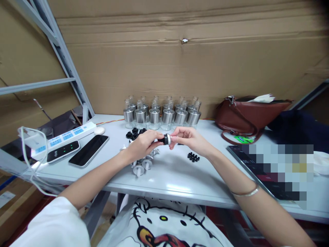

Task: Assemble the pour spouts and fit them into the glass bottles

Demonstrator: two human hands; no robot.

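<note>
Above the middle of the table, my left hand [144, 142] is closed on a black bottle cap [165, 139], held sideways. A white ring or disc [169, 139] shows at the cap's right end. My right hand [189, 139] pinches at that white end, its fingertips touching it; whether they grip a separate small piece cannot be made out. Black caps [134, 131] lie in a group behind my left hand, partly covered by it. Below that hand are several clear-white plastic disc pieces with stems [142, 167]. Small black parts [193, 157] sit in a cluster below my right hand.
Glass bottles with metal bands [154, 116] stand in rows at the back, against a cardboard wall [144, 61]. A power strip [66, 137], a phone [88, 151] and a white corded device lie left. To the right are a brown bag [252, 115] and a tablet [257, 171].
</note>
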